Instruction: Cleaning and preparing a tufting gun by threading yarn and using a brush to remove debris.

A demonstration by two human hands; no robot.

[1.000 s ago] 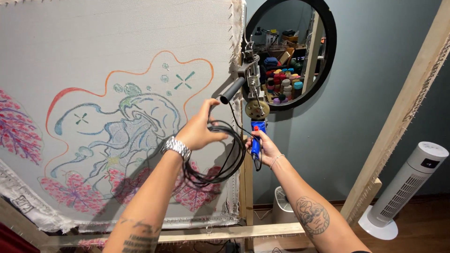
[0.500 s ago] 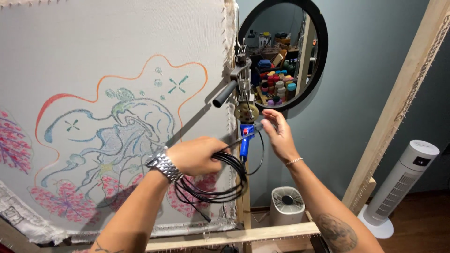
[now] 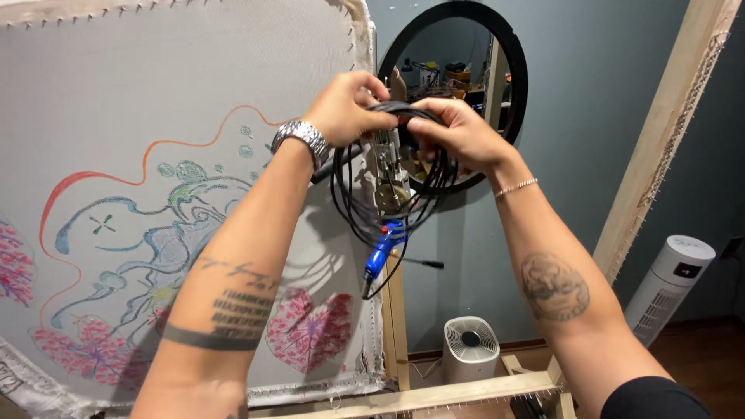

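Both my hands are raised in front of a round black-framed mirror (image 3: 515, 70). My left hand (image 3: 348, 106), with a metal watch on the wrist, and my right hand (image 3: 454, 132) both grip the top of a coil of black cable (image 3: 351, 208). The coil hangs in loops below my fingers. A blue plug-like end (image 3: 382, 254) dangles from the bottom of the coil. Behind the coil a metal tool (image 3: 389, 174) is mounted on the edge of the wooden frame, partly hidden.
A stretched grey cloth (image 3: 116, 93) with a coloured drawing and pink tufted patches fills the left. A wooden frame post (image 3: 667, 132) slants at the right. A small white fan (image 3: 470, 348) and a white tower fan (image 3: 667, 287) stand on the floor.
Both hands have lifted the cable coil from chest height up to the top of the frame, and my right hand moved from the blue end onto the coil.
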